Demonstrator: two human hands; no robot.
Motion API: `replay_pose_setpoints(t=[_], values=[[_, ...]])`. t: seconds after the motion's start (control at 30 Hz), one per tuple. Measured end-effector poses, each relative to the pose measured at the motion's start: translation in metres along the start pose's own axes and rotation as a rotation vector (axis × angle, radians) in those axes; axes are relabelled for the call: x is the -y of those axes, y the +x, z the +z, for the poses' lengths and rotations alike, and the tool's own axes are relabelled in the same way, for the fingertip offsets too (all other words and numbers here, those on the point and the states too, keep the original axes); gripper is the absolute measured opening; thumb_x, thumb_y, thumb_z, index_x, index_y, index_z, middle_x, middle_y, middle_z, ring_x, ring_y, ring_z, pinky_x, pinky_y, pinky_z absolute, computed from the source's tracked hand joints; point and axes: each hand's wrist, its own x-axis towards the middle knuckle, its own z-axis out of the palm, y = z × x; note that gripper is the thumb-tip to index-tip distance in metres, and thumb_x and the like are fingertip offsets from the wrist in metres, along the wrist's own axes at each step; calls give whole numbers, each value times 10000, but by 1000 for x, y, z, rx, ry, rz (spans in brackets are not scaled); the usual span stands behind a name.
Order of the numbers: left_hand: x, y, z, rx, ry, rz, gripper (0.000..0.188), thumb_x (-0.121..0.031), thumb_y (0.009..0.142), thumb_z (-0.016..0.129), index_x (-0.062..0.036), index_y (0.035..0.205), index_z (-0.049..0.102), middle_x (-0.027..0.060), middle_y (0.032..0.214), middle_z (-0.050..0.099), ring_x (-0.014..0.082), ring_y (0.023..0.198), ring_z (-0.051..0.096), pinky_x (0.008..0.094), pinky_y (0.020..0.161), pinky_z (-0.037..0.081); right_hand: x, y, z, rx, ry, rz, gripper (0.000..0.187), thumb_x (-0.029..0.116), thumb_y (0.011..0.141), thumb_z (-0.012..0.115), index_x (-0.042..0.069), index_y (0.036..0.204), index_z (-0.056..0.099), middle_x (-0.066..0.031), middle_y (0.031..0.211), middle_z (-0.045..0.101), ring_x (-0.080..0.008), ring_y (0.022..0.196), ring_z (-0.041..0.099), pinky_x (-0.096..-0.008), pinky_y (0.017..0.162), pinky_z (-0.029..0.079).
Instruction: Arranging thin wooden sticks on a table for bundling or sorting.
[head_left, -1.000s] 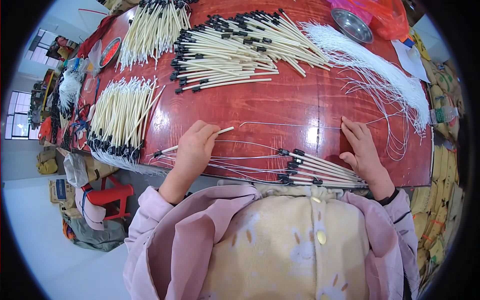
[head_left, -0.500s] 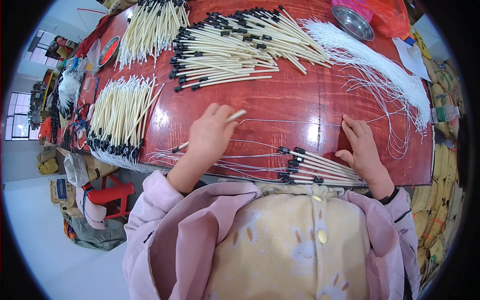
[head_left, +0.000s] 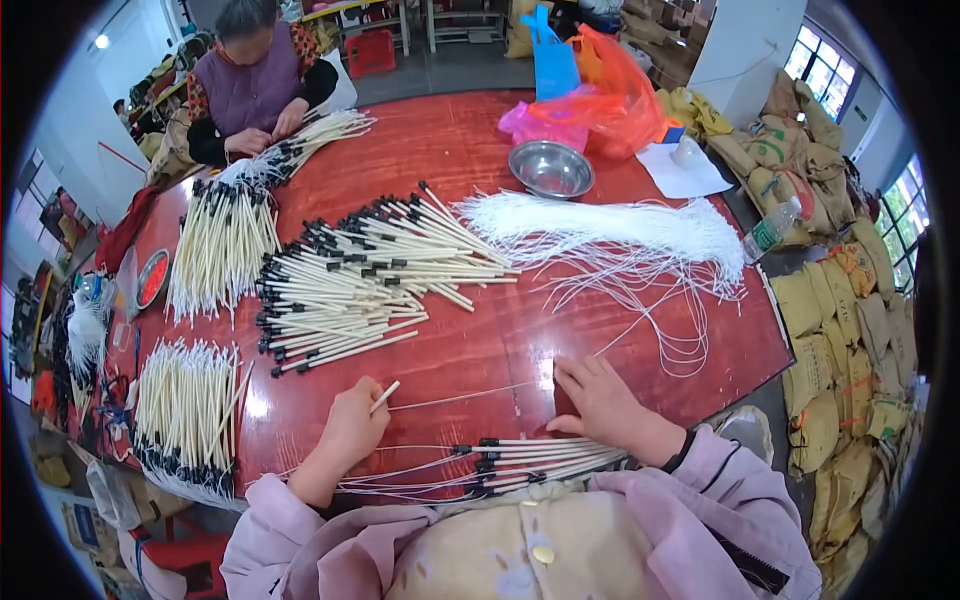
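In the lower centre of the frame, a pale rod (head_left: pixel 385 397) is gripped by the left hand (head_left: pixel 352 427), fingers curled, while the white cord (head_left: pixel 460 398) is best steadied straight by the right hand (head_left: pixel 604 406), fingers open.

Your left forearm (head_left: pixel 322 474) rises from the lower left and angles up to the right. Your left hand (head_left: pixel 353 424) is curled into a loose fist, its back turned mostly upward, in a closed grip. Your right forearm (head_left: pixel 658 440) reaches in from the lower right, pointing up to the left. Your right hand (head_left: pixel 607 408) lies palm down, fingers (head_left: pixel 573 374) extended, thumb (head_left: pixel 566 424) held away from them. Your hands stand well apart, the right slightly farther forward.
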Motion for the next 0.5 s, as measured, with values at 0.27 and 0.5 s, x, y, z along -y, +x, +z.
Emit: replay_pose_setpoints(t=[0.27, 0.5], values=[[-14, 10, 7, -53, 368, -164, 138, -79, 887, 601, -27, 1002, 544, 257, 808, 678, 462, 789, 685, 569, 707, 536, 1, 3, -1, 4, -12, 1, 822, 559, 827, 727, -83, 1318, 576, -204, 1364, 540, -381, 1192, 516, -488, 1059, 407], [-12, -3, -20, -107, 379, -152, 270, -257, 968, 622, -24, 1061, 524, 249, 807, 681, 442, 785, 690, 559, 675, 546, -5, 5, -7, -44, -17, -25, 840, 489, 750, 800, -103, 1300, 570, -224, 1374, 535, -415, 1189, 529, -503, 1056, 418]])
